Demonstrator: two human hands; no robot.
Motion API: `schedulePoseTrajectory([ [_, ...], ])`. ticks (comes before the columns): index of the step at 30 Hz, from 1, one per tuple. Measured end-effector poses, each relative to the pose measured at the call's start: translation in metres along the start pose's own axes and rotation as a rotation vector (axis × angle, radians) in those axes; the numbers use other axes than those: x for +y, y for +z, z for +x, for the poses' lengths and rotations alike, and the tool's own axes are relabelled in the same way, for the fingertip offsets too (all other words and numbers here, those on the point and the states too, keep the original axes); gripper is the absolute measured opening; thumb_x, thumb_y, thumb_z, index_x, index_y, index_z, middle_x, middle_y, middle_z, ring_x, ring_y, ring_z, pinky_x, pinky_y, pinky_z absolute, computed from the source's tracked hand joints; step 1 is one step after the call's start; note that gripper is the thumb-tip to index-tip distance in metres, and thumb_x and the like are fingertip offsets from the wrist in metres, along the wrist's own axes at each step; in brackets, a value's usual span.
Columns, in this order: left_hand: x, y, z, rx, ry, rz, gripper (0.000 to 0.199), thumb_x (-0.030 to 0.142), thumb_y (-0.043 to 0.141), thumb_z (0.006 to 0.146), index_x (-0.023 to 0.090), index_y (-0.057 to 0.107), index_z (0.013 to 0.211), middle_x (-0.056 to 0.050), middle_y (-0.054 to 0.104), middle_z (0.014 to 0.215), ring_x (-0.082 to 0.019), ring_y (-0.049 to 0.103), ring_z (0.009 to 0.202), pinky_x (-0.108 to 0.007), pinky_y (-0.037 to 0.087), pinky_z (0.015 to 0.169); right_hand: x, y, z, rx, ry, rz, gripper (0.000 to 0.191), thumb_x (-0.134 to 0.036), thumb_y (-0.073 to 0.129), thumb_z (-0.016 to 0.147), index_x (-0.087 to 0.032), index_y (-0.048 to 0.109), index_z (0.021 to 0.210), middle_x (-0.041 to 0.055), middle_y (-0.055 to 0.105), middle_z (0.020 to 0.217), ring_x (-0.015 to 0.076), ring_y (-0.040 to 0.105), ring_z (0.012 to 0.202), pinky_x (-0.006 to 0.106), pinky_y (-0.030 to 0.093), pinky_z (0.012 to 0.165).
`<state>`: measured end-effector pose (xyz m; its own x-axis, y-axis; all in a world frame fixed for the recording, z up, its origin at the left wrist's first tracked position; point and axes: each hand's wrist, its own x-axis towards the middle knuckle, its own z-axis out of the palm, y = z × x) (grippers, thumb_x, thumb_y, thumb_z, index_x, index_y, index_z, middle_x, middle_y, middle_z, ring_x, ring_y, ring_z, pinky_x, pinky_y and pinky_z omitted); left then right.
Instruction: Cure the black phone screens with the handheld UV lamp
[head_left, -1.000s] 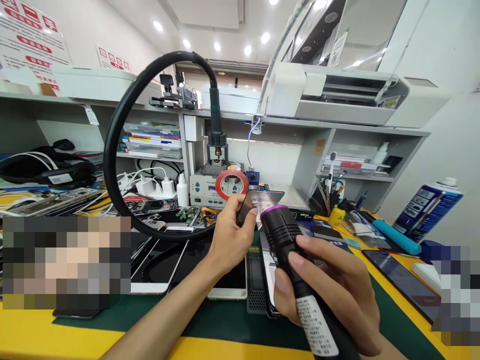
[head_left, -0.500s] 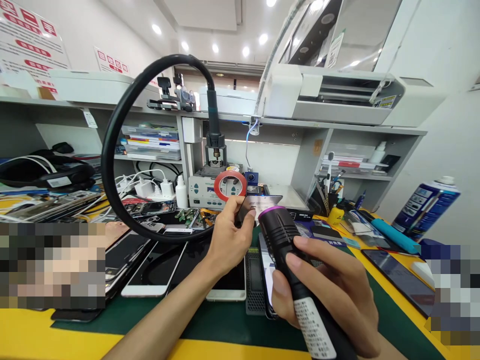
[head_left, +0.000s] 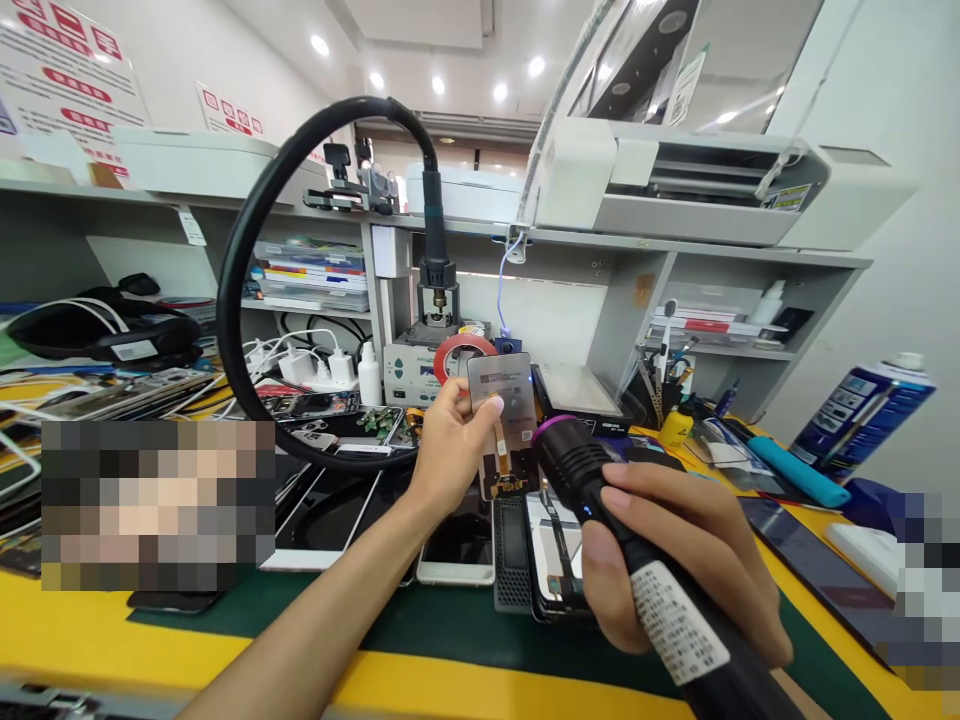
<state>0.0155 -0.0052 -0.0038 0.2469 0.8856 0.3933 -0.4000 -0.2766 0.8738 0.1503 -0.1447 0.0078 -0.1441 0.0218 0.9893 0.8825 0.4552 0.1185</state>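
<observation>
Clearly, we are in the middle of handling, with both hands occupied above the table [head_left: 450, 692]. On it lies the green mat [head_left: 517, 645], and at its back stands the grey machine [head_left: 409, 372], with the big loop of black hose [head_left: 229, 270] rising over the bench. On the mat, the phone with white edges [head_left: 459, 545] lies flat, and to the right of it rests the display part with white back [head_left: 551, 545].

Our right hand [head_left: 694, 560] is closed around the body of the black torch [head_left: 577, 455], thumb on one side and fingers on the other. Our left hand [head_left: 450, 450] pinches the thin screen panel [head_left: 519, 425] between thumb and fingers at its left side. This panel is in the air, upright, above the far part of the mat and in front of the grey machine; its back is turned to us.

As for the progress, we judge that two things are done: the panel is lifted, and the torch is brought near to its right edge. Neither is put down, so the handling is not finished; what more is left, we cannot tell. The purple ring [head_left: 546, 428] is directed to the panel, but we cannot tell if they touch, or if a beam comes out. The smallest part, the ribbon cable [head_left: 502, 447], is attached on the panel's back, partly below the left thumb.
</observation>
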Motion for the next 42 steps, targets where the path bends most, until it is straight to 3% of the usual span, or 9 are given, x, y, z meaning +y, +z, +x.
schedulePoseTrajectory([
  [3,-0.003,-0.001,0.004,0.074,-0.067,-0.028,0.026,0.032,0.074,0.081,0.019,0.059,0.099,-0.001,0.073,0.082,-0.015,0.066,0.068,-0.026,0.053,0.065,-0.003,0.002,-0.005,-0.062,-0.03,0.065,0.019,-0.016,0.072,0.079,-0.016,0.07,0.098,0.0063,0.073,0.098,0.0158,0.07,0.085,0.031,0.061,0.075],
  [9,-0.008,-0.003,0.01,0.164,-0.083,0.019,0.024,0.027,0.074,0.075,0.017,0.058,0.089,-0.008,0.074,0.091,-0.022,0.071,0.079,-0.033,0.057,0.07,-0.01,0.003,-0.014,-0.172,-0.08,0.191,0.015,-0.015,0.069,0.079,-0.017,0.072,0.093,0.0016,0.073,0.092,0.0115,0.069,0.082,0.029,0.06,0.08],
  [19,-0.006,-0.004,0.009,0.196,-0.069,0.125,0.02,0.024,0.071,0.076,0.018,0.054,0.085,-0.004,0.071,0.083,-0.018,0.069,0.076,-0.026,0.052,0.065,-0.018,0.001,-0.012,-0.182,-0.066,0.184,0.012,-0.014,0.07,0.079,-0.016,0.072,0.091,0.0025,0.073,0.09,0.012,0.07,0.08,0.028,0.06,0.081],
  [23,-0.003,-0.004,0.01,0.219,-0.131,0.088,0.016,0.019,0.069,0.075,0.019,0.054,0.082,0.0,0.067,0.073,-0.015,0.065,0.061,-0.024,0.05,0.055,0.004,0.003,-0.001,-0.035,0.003,0.039,0.024,-0.014,0.075,0.074,-0.018,0.07,0.097,0.0041,0.073,0.096,0.0158,0.07,0.081,0.03,0.061,0.075],
  [27,0.004,-0.003,0.01,0.195,-0.378,-0.078,0.019,0.018,0.068,0.076,0.02,0.051,0.082,0.001,0.064,0.063,-0.016,0.063,0.052,-0.027,0.052,0.049,0.047,0.018,0.005,0.27,0.067,-0.045,0.007,-0.023,0.071,0.08,-0.02,0.067,0.085,0.0024,0.071,0.084,0.018,0.069,0.074,0.034,0.059,0.07],
  [29,0.008,-0.002,0.01,0.162,-0.446,-0.114,0.017,0.019,0.068,0.077,0.019,0.051,0.082,-0.002,0.066,0.065,-0.017,0.066,0.054,-0.029,0.055,0.051,0.066,0.024,0.004,0.344,0.137,-0.075,0.006,-0.024,0.069,0.082,-0.018,0.066,0.083,0.0034,0.069,0.082,0.0188,0.068,0.076,0.037,0.058,0.075],
  [32,0.009,-0.001,0.009,0.124,-0.492,-0.099,0.015,0.018,0.067,0.078,0.016,0.055,0.087,-0.007,0.07,0.073,-0.018,0.068,0.058,-0.03,0.058,0.054,0.08,0.026,0.001,0.321,0.165,-0.081,0.005,-0.022,0.069,0.084,-0.019,0.065,0.085,0.0037,0.067,0.083,0.0197,0.068,0.078,0.039,0.059,0.077],
  [36,0.004,0.005,0.005,0.067,-0.531,-0.033,0.018,0.016,0.069,0.078,0.017,0.053,0.088,-0.008,0.072,0.076,-0.02,0.07,0.061,-0.032,0.06,0.057,0.082,0.023,-0.002,0.22,0.18,-0.072,0.005,-0.021,0.069,0.086,-0.021,0.064,0.087,0.0031,0.067,0.084,0.0174,0.066,0.08,0.035,0.059,0.08],
  [42,-0.007,0.033,-0.003,-0.057,-0.596,0.15,0.018,0.017,0.07,0.078,0.018,0.052,0.084,-0.008,0.072,0.074,-0.019,0.07,0.063,-0.032,0.059,0.06,0.09,0.025,-0.008,0.169,0.285,-0.107,0.024,-0.038,0.06,0.099,-0.016,0.062,0.091,0.001,0.064,0.088,0.0119,0.063,0.083,0.032,0.058,0.08],
])
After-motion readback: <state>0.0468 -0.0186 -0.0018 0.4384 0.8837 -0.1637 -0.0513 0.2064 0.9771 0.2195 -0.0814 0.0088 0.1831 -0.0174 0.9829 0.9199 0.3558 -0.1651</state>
